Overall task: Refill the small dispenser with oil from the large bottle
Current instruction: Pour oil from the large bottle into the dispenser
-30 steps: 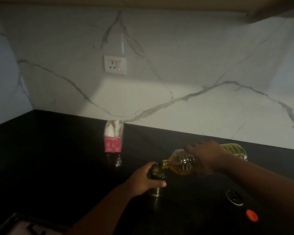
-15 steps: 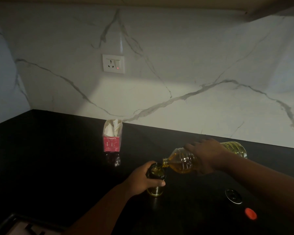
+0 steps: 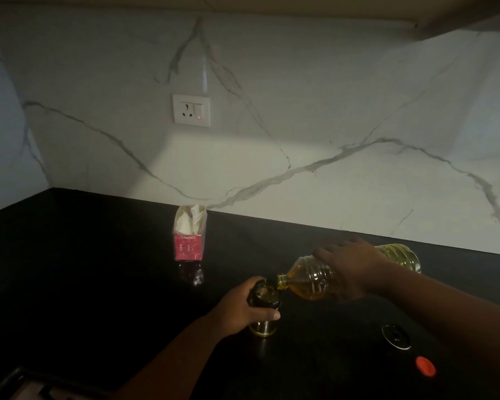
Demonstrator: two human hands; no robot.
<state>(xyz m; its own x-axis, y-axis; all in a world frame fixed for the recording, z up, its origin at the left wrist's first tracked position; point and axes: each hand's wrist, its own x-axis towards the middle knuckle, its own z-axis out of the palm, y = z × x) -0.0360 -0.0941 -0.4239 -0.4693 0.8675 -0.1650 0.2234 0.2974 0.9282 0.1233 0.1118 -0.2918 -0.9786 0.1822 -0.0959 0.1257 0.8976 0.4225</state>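
While oil runs: everything sits in the lower half of the frame, against a marble wall.
Wall: white marble [image 3: 300,111] with grey veins, a socket [image 3: 191,110] at upper centre, its red light on.
Worktop: black [image 3: 84,269], filling the lower frame.
Large bottle: tipped nearly flat [image 3: 309,280] at lower right, its neck at the dispenser's open mouth, yellow oil inside.
Right hand: wrapped over the bottle's middle [image 3: 350,268], gripping it.
Left hand: curled round the dispenser's upper part [image 3: 238,310], thumb across the front.
Small dispenser: upright on the worktop [image 3: 263,306], lower centre.
Carton: red, open-topped [image 3: 188,233], nearer the wall.
Black lid: lying flat [image 3: 396,336] at lower right.
Red cap: just beside the lid [image 3: 425,366].
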